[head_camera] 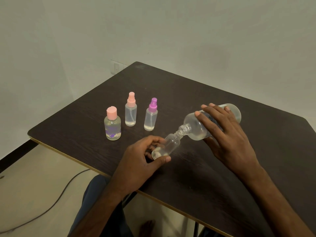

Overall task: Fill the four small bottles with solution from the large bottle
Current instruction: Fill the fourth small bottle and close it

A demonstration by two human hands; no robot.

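Note:
My right hand (227, 132) grips the large clear bottle (198, 129), tipped on its side with its open threaded neck pointing down-left. Its mouth meets the mouth of a small uncapped clear bottle (168, 146), which my left hand (142, 159) holds tilted near its base; a little clear liquid lies in its bottom. Three capped small bottles stand upright to the left: a round one with a pink cap and purple label (112, 124), a pink-topped spray bottle (131, 112), and a purple-topped spray bottle (151, 115). Each holds some clear liquid.
Everything sits on a dark wooden table (222, 177) whose left edge runs diagonally close to my left wrist. A dark cable (51, 204) lies on the pale floor below. A plain wall with a socket (116, 68) stands behind the table's far corner.

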